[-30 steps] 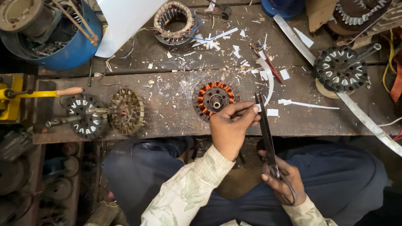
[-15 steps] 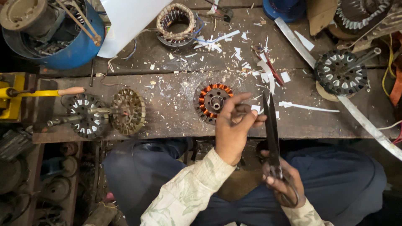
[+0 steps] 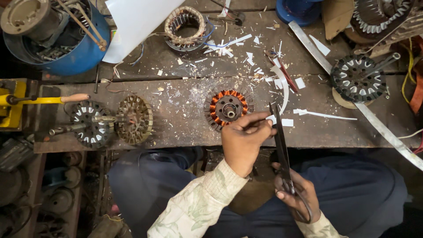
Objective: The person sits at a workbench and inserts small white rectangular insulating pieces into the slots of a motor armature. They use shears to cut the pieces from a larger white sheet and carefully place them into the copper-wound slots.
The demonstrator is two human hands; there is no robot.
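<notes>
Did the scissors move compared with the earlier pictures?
Yes. The scissors swung upright: their tip moved down and left, from near the white paper scraps toward the copper-wound motor core.

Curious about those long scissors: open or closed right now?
Nearly closed: the scissors blades lie together, tips by the left hand.

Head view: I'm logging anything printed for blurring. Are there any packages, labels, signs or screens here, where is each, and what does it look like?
No screens, signs or readable labels show.
Cardboard piece: top right of the bench, brown, flat, torn edge, plain.
White sheet: top left, leaning over the blue drum, large, blank.
White strips: scattered on the wooden bench beyond the scissors, thin, unprinted.
</notes>
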